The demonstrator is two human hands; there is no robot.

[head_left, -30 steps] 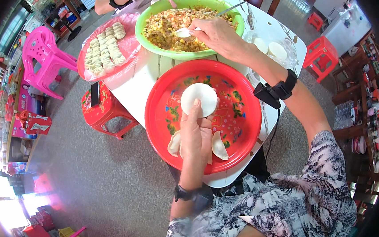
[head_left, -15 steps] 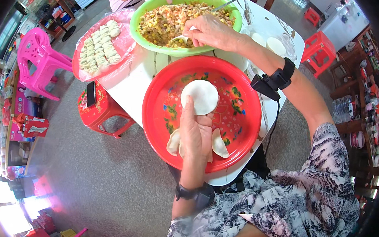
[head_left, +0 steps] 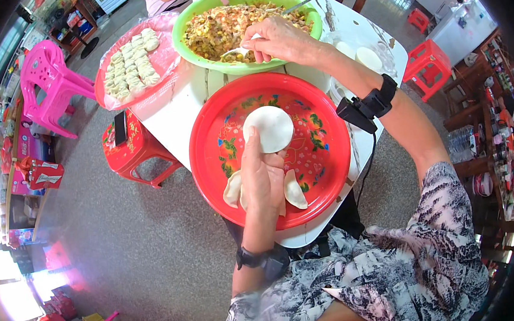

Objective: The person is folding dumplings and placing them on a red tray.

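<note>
- Just then, I saw the spoon (head_left: pixel 237 51) sit lower against the filling (head_left: pixel 219 27) than a second earlier, toward the near wall of the green basin (head_left: pixel 244 68); I judged scooping to be the step in hand.
- I had the right grip (head_left: pixel 281 40) pinched on its handle.
- The left grip (head_left: pixel 261 175) held the round wrapper (head_left: pixel 274 130) at its near edge, thumb on top; it stayed flat and bare above the red tray (head_left: pixel 332 175).
- Folded dumplings (head_left: pixel 295 191) lay beside that wrist, so low moves looked tight.
- More room showed rightward; at lower left, the tray's rim crossed the bench (head_left: pixel 172 120) edge in view.
</note>
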